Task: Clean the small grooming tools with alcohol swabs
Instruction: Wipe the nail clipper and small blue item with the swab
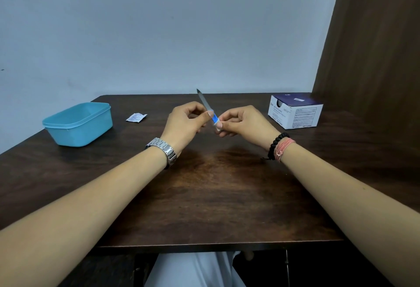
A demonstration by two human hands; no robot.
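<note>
A metal nail file [205, 103] with a blue handle is held above the middle of the dark wooden table [216, 186], its tip pointing up and away. My left hand [184, 123] pinches it near where the blade meets the handle. My right hand [244, 123] presses a small white alcohol swab [218, 126] against the handle's lower end. A box of alcohol swabs [295, 111] stands at the back right. A torn swab wrapper [136, 117] lies at the back left.
A light blue plastic container [78, 123] sits at the left of the table; its inside is hidden. The wall runs right behind the table. A brown curtain [372, 47] hangs at the right. The table's front edge is close to my body.
</note>
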